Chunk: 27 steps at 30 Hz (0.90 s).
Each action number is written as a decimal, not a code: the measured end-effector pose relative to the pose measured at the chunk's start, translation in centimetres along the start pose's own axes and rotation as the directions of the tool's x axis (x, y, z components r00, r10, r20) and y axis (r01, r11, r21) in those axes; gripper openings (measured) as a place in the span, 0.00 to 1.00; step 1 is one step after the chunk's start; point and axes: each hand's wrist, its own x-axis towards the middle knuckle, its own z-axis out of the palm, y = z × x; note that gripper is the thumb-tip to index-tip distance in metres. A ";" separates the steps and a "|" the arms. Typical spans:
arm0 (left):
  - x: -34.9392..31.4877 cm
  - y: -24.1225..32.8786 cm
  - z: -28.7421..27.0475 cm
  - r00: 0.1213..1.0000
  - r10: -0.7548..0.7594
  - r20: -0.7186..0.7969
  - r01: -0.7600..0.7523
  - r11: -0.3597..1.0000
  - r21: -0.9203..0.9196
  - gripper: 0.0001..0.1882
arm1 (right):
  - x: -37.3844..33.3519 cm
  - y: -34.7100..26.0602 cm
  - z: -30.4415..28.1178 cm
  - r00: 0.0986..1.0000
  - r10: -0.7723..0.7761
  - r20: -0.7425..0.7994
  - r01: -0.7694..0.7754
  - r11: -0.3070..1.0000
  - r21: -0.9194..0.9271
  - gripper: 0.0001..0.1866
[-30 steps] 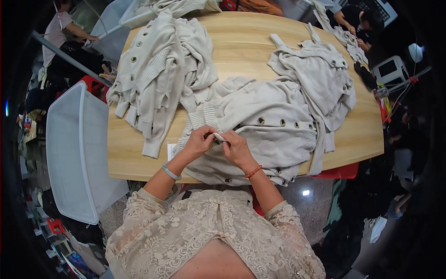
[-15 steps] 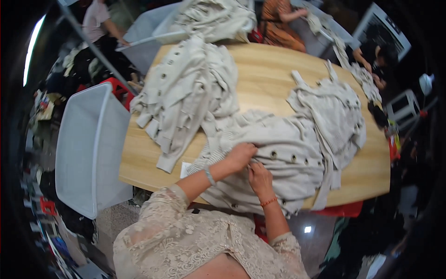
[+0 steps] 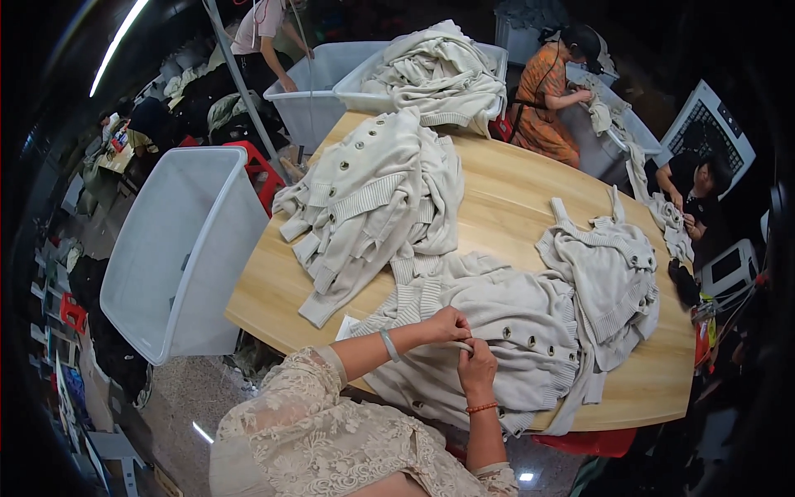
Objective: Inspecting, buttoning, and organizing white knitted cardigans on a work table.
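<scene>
A cream knitted cardigan (image 3: 505, 302) with dark round buttons lies spread over the near side of the wooden table (image 3: 489, 178). My left hand (image 3: 447, 325), with a pale bangle at the wrist, pinches a bit of its knit near the row of buttons. Just beside it, my right hand (image 3: 478, 367), wearing an orange beaded bracelet, is closed on the same edge; a small fold shows between the fingers. Whether a button is in the pinch is hidden. A second cream garment (image 3: 609, 273) lies against the cardigan's right side.
Several cream cardigans (image 3: 373, 195) are heaped at the table's left. Beyond stands a bin piled with knitwear (image 3: 435, 70). A large white bin (image 3: 170, 248) sits left of the table, near a red stool (image 3: 261, 174). Other people (image 3: 551, 99) handle knitwear at the far right.
The view has tilted up, showing more of the room beyond the table. My hands have drawn closer together and now hold a small fold of the cardigan between them.
</scene>
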 end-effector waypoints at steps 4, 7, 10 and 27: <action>-0.1 -0.8 0.2 0.983 -0.157 0.099 0.179 0.944 -0.277 0.06 | -0.2 -0.5 -0.2 0.994 0.113 -0.016 -0.112 0.994 0.005 0.17; -0.1 -0.9 0.4 0.979 -0.169 0.111 0.192 0.949 -0.252 0.06 | -0.3 -0.2 -0.1 1.000 0.013 -0.018 -0.014 0.998 -0.061 0.20; -0.4 -0.6 0.2 0.986 -0.120 0.116 0.137 0.979 -0.153 0.08 | -0.8 0.3 -0.1 0.999 -0.006 0.042 0.011 0.992 -0.125 0.19; -2.8 0.4 -0.4 0.975 0.179 0.130 -0.212 0.925 0.316 0.09 | 0.0 2.3 -1.3 0.981 -0.016 0.194 -0.013 0.989 0.147 0.16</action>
